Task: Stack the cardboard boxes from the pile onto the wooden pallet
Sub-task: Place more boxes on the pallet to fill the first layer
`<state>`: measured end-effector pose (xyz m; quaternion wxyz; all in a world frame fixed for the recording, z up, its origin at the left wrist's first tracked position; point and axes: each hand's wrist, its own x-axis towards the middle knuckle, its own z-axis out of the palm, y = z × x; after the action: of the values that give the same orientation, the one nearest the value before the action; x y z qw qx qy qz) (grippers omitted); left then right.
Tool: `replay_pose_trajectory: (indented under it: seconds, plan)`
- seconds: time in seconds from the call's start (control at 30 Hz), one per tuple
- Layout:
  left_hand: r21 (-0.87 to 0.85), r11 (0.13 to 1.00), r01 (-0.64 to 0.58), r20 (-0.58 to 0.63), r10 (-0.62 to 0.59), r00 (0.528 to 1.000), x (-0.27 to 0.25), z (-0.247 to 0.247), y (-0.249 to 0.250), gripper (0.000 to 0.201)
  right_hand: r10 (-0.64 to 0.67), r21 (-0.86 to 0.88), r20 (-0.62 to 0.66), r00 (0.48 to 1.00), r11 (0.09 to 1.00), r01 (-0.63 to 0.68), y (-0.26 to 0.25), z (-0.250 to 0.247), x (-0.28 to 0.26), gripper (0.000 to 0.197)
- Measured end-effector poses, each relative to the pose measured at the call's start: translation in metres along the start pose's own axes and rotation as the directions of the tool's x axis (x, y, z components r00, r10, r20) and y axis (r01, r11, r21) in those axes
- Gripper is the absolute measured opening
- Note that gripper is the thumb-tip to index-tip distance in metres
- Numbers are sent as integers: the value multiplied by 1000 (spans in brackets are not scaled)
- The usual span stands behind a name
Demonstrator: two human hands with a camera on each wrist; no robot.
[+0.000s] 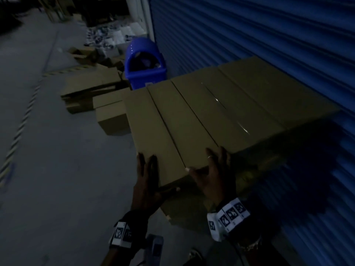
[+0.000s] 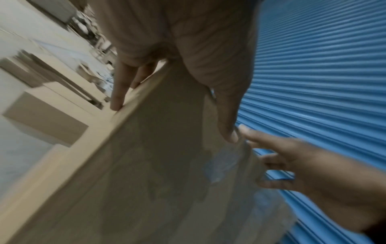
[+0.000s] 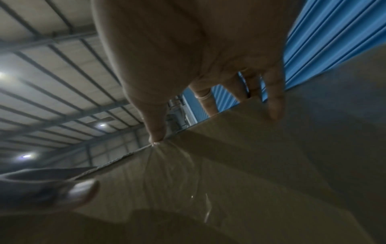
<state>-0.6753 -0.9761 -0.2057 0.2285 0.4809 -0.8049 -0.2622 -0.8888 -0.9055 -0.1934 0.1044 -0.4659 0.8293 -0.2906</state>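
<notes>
Here, closest to me, my left hand (image 1: 147,181) lies with fingers straight and spread against the near left corner of a cardboard box (image 1: 172,129), fingertips reaching up onto its top edge and the thumb stretched along the near face; it presses rather than curls, gripping nothing. My right hand (image 1: 213,173) sits just beside it at the same near end, fingers splayed over the top edge and the thumb tip planted on the corner where clear tape (image 3: 167,158) wrinkles under it; a ring (image 1: 209,156) shows on one finger. Both wrists wear bands with black-and-white markers (image 1: 232,214). The box under my hands is long and tan, and it sits as one of a row of similar boxes (image 1: 249,96) packed side by side, their tops level and a strip of glossy tape catching light on one. I cannot tell what the row rests on, since the underside is lost in shadow. Just to the right of the row runs a blue ribbed shutter (image 1: 269,35). Further off on the grey floor (image 1: 48,150) to the left lie smaller cardboard boxes (image 1: 111,120) and flattened sheets. Beyond the far end of the row stands a blue domed bin (image 1: 145,66), and past it blurred clutter along the wall.
</notes>
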Motion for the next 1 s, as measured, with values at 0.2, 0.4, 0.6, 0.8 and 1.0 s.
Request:
replay_pose_trajectory:
  seconds: [0.2,0.4,0.6,0.8,1.0]
  plan:
    - [-57,996,69,-91,-74,993,4,-16,-4,125,-2,267,-10,1000,964,5,-15,-2,5,89]
    - [-82,993,86,-52,-90,995,-21,-41,-12,124,-87,377,-52,995,921,100,-18,-1,-2,91]
    - [-36,995,-94,-71,91,993,-39,-39,-30,102,-197,339,-10,980,922,188,0,14,1,81]
    - [-156,981,-116,-58,108,992,-27,-46,-47,102,-362,306,41,931,892,333,-4,9,6,69]
    - [-221,962,-160,-16,161,987,-16,-48,-54,107,-398,399,195,896,867,298,-1,13,23,71]
